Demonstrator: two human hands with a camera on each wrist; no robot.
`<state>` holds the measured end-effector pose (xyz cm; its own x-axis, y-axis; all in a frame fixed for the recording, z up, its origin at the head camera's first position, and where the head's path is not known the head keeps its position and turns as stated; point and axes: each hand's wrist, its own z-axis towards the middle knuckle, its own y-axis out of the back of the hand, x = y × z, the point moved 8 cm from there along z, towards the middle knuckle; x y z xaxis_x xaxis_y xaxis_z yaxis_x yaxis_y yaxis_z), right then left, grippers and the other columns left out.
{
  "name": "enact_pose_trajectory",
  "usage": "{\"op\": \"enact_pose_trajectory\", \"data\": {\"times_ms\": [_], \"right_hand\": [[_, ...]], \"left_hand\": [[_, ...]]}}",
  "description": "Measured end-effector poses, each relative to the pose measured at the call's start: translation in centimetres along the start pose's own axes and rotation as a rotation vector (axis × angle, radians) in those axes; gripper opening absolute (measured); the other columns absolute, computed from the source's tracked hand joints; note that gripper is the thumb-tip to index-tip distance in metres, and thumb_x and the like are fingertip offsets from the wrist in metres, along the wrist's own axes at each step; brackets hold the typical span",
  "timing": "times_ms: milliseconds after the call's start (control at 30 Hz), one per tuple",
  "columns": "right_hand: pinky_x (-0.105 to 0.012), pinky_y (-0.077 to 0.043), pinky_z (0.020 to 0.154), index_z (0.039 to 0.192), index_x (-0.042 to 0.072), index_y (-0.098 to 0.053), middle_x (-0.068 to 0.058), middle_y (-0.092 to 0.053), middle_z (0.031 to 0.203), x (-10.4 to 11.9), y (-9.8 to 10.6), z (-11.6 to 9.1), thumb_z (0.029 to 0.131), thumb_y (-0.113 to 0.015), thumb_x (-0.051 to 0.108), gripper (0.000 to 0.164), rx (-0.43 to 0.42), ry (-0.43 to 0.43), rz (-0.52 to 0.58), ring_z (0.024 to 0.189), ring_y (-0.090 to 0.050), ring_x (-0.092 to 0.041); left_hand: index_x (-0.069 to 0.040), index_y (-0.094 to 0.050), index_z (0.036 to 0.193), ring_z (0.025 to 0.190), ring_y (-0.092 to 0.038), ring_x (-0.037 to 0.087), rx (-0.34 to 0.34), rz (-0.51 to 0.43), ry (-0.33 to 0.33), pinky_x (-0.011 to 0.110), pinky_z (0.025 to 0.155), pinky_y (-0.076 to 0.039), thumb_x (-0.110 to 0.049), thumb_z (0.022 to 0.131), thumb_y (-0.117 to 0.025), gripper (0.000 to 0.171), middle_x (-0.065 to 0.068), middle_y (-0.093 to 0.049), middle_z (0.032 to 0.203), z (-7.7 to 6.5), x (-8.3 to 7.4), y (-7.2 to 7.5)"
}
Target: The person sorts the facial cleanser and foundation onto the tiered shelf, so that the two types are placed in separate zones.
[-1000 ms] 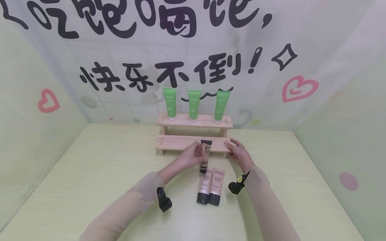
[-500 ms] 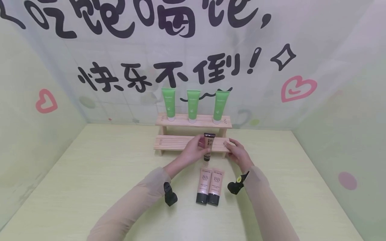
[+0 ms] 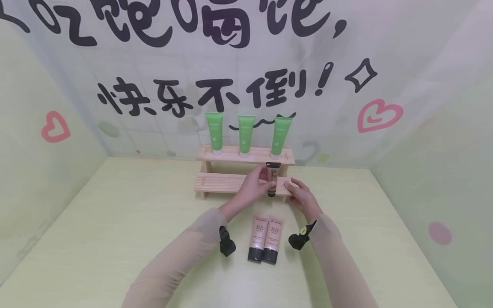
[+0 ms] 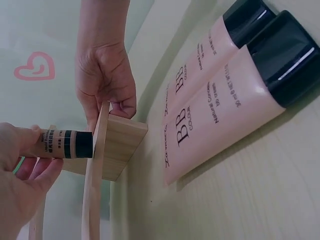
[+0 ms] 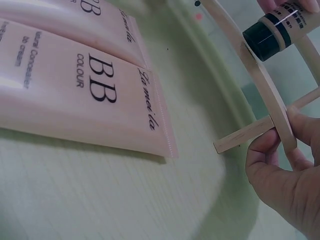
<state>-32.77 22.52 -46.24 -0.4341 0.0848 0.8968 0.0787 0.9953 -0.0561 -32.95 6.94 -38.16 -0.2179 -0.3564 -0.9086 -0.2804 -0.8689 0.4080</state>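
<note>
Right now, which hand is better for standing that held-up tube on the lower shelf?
Probably the left hand: it holds the tube, cap down, close to the lower shelf. The right hand grips that shelf's end.

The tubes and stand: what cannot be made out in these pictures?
Head view: middle green tube, print too small.
Head view: lower shelf, partly behind left hand.
Left wrist view: small tube, one end behind left hand.
Right wrist view: pink tubes, cut off by picture edges.
</note>
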Motion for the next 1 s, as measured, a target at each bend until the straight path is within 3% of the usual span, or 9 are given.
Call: {"op": "enact_pose_trajectory", "data": {"times_ms": [300, 533, 833, 1000], "right_hand": [[-0.015, -0.041, 0.061, 0.146, 0.009, -0.016, 0.002, -0.051, 0.094, 0.0, -0.1, 0.0, 0.096, -0.045, 0.020, 0.059, 0.014, 0.006, 0.024, 0.069, -0.048, -0.002], [-0.015, -0.042, 0.062, 0.146, 0.011, -0.016, -0.002, -0.051, 0.104, -0.1, 0.0, 0.1, 0.096, -0.046, 0.022, 0.060, 0.009, -0.007, 0.027, 0.072, -0.051, -0.002], [-0.016, -0.041, 0.061, 0.146, 0.010, -0.017, 0.003, -0.053, 0.094, 0.2, 0.0, 0.0, 0.095, -0.047, 0.022, 0.060, 0.006, -0.008, 0.018, 0.070, -0.049, -0.003], [-0.016, -0.042, 0.062, 0.146, 0.011, -0.017, 0.001, -0.052, 0.100, 0.1, -0.1, -0.2, 0.095, -0.046, 0.022, 0.060, 0.005, -0.020, 0.029, 0.071, -0.050, -0.003]], "left_hand": [[-0.004, -0.046, 0.116, 0.107, -0.056, 0.022, -0.051, 0.035, -0.066, 0.024, 0.090, -0.050, -0.011, 0.084, -0.063, 0.037, 0.011, -0.057, 0.112, 1.5, -0.3, -0.1], [-0.002, -0.044, 0.122, 0.107, -0.055, 0.021, -0.009, 0.104, -0.087, 0.021, 0.088, -0.051, -0.009, 0.085, -0.061, 0.041, 0.012, -0.053, 0.114, 2.1, -0.4, -1.0], [-0.001, -0.041, 0.124, 0.108, -0.054, 0.021, 0.040, 0.178, -0.116, 0.019, 0.089, -0.050, -0.010, 0.088, -0.057, 0.040, 0.013, -0.050, 0.116, 1.8, -0.4, -1.6], [-0.002, -0.041, 0.125, 0.108, -0.053, 0.020, 0.055, 0.170, -0.081, 0.021, 0.090, -0.049, -0.011, 0.089, -0.056, 0.041, 0.012, -0.049, 0.117, 1.7, 0.0, -1.8]]}}
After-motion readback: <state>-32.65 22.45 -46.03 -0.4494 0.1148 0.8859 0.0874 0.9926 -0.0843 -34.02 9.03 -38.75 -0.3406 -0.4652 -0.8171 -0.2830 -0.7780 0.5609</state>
